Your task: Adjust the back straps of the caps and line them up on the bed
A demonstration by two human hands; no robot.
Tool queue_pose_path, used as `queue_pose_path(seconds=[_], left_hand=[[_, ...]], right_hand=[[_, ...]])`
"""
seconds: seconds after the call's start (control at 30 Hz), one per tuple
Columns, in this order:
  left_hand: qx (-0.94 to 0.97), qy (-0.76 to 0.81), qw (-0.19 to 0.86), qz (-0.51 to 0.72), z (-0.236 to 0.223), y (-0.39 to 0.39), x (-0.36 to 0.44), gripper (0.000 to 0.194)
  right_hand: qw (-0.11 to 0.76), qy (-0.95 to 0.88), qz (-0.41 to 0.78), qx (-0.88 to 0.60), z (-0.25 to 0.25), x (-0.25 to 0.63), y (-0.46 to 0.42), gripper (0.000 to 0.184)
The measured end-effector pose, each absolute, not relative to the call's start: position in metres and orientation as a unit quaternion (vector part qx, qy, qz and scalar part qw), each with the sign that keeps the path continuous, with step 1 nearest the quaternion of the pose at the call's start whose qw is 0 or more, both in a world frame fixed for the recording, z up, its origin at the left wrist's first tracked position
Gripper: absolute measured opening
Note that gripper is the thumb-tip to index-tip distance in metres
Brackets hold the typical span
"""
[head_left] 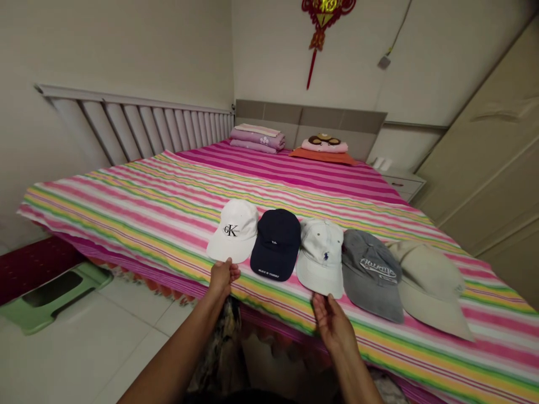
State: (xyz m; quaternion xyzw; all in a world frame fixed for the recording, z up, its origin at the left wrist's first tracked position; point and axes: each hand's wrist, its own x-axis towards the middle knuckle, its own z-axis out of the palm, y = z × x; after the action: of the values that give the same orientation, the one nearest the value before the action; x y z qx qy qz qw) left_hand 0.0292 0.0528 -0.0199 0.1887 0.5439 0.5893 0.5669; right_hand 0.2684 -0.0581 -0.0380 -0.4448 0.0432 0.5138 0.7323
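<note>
Several caps lie in a row near the front edge of a bed with a striped sheet [168,196]: a white cap with black letters [234,230], a navy cap [275,242], a pale cap [320,255], a grey cap [373,272] and a beige cap [429,283]. My left hand [223,276] pinches the brim of the white cap. My right hand [330,320] lies just below the brim of the pale cap, fingers stretched out and holding nothing.
Folded purple bedding [256,137] and a pink pillow on an orange one [324,147] lie at the headboard. A green plastic stool [54,294] stands on the tiled floor at left. A wardrobe [492,168] lines the right wall beside a small nightstand [402,182].
</note>
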Motion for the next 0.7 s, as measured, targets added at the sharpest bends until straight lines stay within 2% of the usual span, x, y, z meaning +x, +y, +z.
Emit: queue_pose_path(seconds=[0.3,0.53,0.6,0.7], left_hand=[[0.227,0.538,0.577,0.57,-0.02,0.044,0.026,0.016],[0.3,0.543,0.589,0.517,-0.034,0.0,0.042,0.018],[0.354,0.544,0.603,0.464,-0.049,-0.017,0.051,0.018],[0.48,0.511,0.648,0.298,-0.074,-0.041,0.063,0.011]], right_hand=[[0.726,0.025,0.515,-0.455,-0.036,0.268,-0.06,0.016],[0.716,-0.004,0.521,-0.465,-0.029,0.257,-0.067,0.025],[0.711,-0.012,0.525,-0.467,-0.028,0.25,-0.07,0.028],[0.698,-0.039,0.537,-0.472,-0.034,0.236,-0.078,0.033]])
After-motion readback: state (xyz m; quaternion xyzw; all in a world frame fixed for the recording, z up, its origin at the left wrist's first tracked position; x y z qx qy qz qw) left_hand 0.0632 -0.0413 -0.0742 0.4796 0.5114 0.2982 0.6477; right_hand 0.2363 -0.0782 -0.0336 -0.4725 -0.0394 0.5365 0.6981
